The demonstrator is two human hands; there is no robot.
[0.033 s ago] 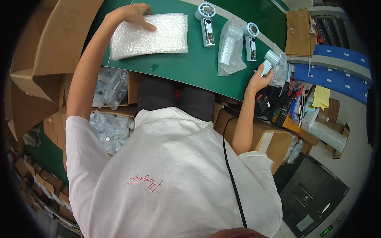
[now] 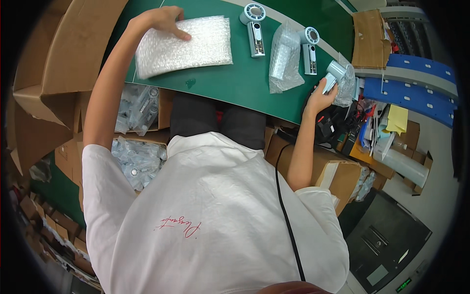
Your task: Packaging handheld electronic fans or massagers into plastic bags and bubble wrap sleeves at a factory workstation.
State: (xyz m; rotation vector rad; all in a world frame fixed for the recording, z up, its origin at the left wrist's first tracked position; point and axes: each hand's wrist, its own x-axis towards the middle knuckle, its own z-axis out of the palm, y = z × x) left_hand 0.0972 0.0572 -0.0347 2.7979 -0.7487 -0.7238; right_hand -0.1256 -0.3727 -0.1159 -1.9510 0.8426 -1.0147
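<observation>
My left hand [image 2: 164,20] is at the far left corner of a flat stack of clear bubble wrap [image 2: 188,49] on the green table, its thumb on top and its fingers curled at the far edge. My right hand [image 2: 321,98] is closed around the handle of a light blue handheld fan [image 2: 336,71] at the table's right edge. Beside that fan is a crumpled clear bubble wrap bag [image 2: 346,85]. Two more handheld fans, one in the middle [image 2: 256,39] and one to its right [image 2: 309,59], lie on the table. Between them lies a filled bubble wrap pouch [image 2: 284,59].
Boxes of bagged fans [image 2: 139,157] stand below the table at left. A large open carton [image 2: 73,54] rises beside my left arm. Tools and cables [image 2: 338,122] crowd the right end near a blue rack [image 2: 411,93]. A black cable [image 2: 286,210] runs down my shirt.
The bubble wrap stack has turned slightly, its near left corner shifting toward me. My left hand has dropped a little; my right hand stays in place with the fan.
</observation>
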